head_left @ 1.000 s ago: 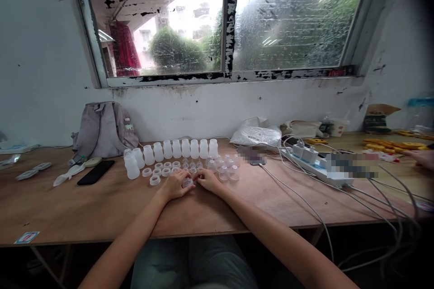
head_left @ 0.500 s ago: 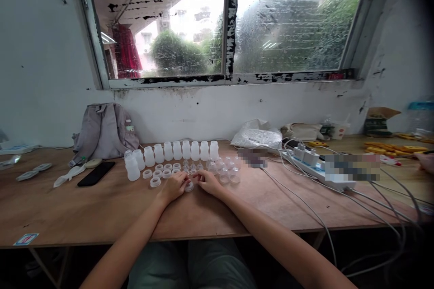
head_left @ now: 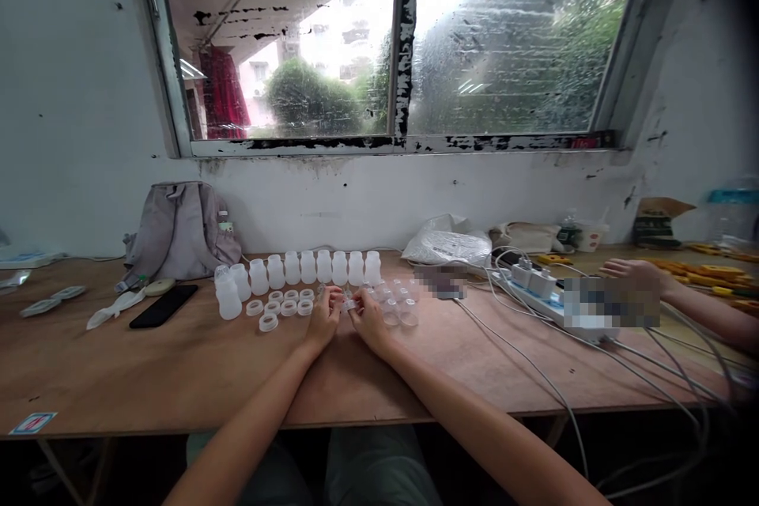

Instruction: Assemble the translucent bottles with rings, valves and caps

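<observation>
My left hand (head_left: pixel 325 318) and my right hand (head_left: pixel 368 322) meet above the table with fingers pinched round a small whitish bottle ring (head_left: pixel 349 305). Fingers cover much of it, so I cannot tell whether a teat is in it. Left of my hands, several loose white rings (head_left: pixel 288 308) lie in rows, one ring (head_left: pixel 268 322) nearer the front. Behind stands a row of frosted baby bottles (head_left: pixel 276 273), bending forward at the left end. Just right of my right hand are several clear dome caps (head_left: pixel 409 311). Clear teats behind my hands are mostly hidden.
A black phone (head_left: pixel 164 307) and a grey backpack (head_left: pixel 178 229) lie to the left. On the right are a power strip (head_left: pixel 551 300) with trailing cables, a plastic bag (head_left: pixel 449 241) and yellow tools (head_left: pixel 705 273). Another person's hand (head_left: pixel 634 273) reaches in from the right.
The ring near my left hand has left the tabletop and is now between my hands. My left hand moved right and closer to my right. The other person's hand reached further in.
</observation>
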Motion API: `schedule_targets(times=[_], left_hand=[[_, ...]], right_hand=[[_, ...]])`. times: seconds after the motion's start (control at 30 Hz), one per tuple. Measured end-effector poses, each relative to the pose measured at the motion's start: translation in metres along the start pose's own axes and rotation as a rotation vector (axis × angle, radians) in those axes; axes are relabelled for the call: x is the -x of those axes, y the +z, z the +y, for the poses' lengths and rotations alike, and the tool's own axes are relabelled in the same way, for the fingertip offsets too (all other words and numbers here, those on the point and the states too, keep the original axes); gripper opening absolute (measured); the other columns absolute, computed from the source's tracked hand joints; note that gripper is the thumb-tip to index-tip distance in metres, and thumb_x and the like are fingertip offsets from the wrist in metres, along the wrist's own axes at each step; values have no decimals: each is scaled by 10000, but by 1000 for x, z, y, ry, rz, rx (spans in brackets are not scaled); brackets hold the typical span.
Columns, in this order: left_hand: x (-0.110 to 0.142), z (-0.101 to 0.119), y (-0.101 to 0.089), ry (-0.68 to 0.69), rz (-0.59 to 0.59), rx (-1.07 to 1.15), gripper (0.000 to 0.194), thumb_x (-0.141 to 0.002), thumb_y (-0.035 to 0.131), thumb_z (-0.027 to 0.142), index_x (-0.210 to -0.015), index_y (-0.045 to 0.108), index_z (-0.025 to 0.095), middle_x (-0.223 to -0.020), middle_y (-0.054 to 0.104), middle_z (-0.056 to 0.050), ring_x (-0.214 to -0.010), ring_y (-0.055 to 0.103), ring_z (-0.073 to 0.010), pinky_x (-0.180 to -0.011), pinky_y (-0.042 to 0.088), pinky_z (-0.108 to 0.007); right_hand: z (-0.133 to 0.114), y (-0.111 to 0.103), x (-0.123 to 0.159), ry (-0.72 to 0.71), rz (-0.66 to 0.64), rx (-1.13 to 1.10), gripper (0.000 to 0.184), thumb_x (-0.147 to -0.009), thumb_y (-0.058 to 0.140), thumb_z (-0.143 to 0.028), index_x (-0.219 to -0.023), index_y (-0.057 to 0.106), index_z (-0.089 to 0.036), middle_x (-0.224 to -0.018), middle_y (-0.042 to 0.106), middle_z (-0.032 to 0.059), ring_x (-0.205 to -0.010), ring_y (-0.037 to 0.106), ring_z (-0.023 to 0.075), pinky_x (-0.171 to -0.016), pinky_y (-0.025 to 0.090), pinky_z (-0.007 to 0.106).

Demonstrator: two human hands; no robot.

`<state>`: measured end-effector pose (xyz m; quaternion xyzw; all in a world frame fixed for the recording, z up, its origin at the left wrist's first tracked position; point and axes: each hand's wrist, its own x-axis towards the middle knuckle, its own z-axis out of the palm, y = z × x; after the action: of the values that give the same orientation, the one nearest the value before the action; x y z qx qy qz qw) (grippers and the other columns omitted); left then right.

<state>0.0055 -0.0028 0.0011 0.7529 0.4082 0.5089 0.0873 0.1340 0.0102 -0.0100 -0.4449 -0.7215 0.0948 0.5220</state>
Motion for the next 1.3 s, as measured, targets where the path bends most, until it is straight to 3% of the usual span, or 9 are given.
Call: schedule_targets(times=[0.17, 0.53, 1.07, 1.3], left_hand=[[9, 0, -10, 64, -75, -34, 147, -789, 466, 274, -919, 471, 206, -803, 562, -31, -678, 545, -137, -556, 442, -246], [11, -2, -16, 98, -85, -177, 133, -706, 460, 162, -832, 467, 206, -665, 515, 0, -603, 511, -140, -558, 406, -259], [11, 0, -18, 133, -120, -297, 86, -756, 430, 171, -836, 456, 184, -704, 546, -14, -651, 542, -144, -578, 414, -238], [12, 12, -22, 92, -174, -385, 145, -785, 444, 271, -888, 518, 200, -780, 609, -24, -744, 577, -153, -658, 427, -233]], right_hand=[[0, 0, 0, 25, -8, 2, 88, -667, 464, -166, -751, 456, -192, -626, 499, -15, -531, 461, 121, -523, 360, 226], [-7, 2, 2, 14, -87, -45, 131, -637, 470, -148, -755, 441, -196, -542, 409, -63, -494, 417, 106, -496, 308, 203], [-8, 2, -2, 68, -89, -65, 149, -600, 466, -139, -734, 438, -196, -507, 369, -82, -477, 392, 104, -485, 292, 199], [-2, 1, -1, 46, -94, -37, 187, -614, 462, -123, -787, 497, -185, -536, 406, -59, -504, 414, 116, -503, 297, 208]])
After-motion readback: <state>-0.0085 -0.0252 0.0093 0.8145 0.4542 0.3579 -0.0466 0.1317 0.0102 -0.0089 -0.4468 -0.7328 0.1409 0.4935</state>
